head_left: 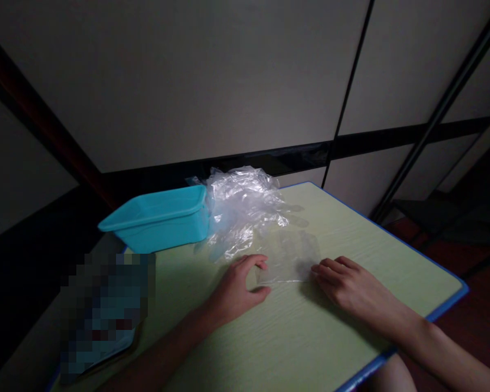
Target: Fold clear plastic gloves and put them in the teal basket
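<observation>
A thin clear disposable plastic glove (pixel 288 256) lies flattened on the table between my hands. My left hand (pixel 240 286) is beside its left edge, thumb and fingers apart in a C shape with nothing between them. At the opposite edge, my right hand (pixel 345 283) has its fingers bent together, tips at the film; its thumb is hidden. Just beyond is a crumpled heap of clear plastic gloves (pixel 245 201), some finger shapes poking out to the right.
A turquoise plastic basket (pixel 163 226) stands left of the heap. At the near left lies a blurred-out package (pixel 110 321). The pale green table (pixel 261 348) has a blue edge. Behind it rise light cabinet panels (pixel 220 81) with dark strips.
</observation>
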`<action>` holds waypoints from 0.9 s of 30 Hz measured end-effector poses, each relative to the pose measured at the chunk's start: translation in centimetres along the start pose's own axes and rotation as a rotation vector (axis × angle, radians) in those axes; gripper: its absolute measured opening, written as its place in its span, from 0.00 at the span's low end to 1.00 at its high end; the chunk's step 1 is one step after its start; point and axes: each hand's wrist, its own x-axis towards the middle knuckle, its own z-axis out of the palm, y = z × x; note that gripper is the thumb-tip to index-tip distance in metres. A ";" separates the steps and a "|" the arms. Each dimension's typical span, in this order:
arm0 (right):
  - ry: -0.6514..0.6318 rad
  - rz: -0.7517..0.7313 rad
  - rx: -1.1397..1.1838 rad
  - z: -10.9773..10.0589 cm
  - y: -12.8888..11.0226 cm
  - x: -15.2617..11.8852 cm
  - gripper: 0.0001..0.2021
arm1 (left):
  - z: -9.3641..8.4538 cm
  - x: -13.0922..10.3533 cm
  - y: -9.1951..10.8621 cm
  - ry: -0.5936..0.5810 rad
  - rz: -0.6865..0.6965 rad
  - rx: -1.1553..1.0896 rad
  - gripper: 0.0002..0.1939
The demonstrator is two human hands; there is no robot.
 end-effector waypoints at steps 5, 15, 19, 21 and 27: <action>0.012 0.071 0.021 0.0 0.4 -0.4 0.07 | 0.0 0.1 0.0 -0.018 0.059 0.007 0.19; -0.014 0.011 -0.036 -1.0 -0.1 0.9 0.08 | 0.1 0.2 0.1 -0.011 0.068 0.025 0.18; -0.003 0.067 -0.030 -0.8 -0.6 1.2 0.08 | 0.1 0.2 -0.1 -0.026 0.079 0.026 0.18; 0.004 0.094 -0.024 -0.8 -0.5 1.1 0.08 | 0.1 0.2 -0.2 -0.031 0.078 0.021 0.18; 0.020 0.241 0.148 -1.2 0.1 0.5 0.09 | 0.2 0.1 -0.1 -0.047 0.075 0.024 0.17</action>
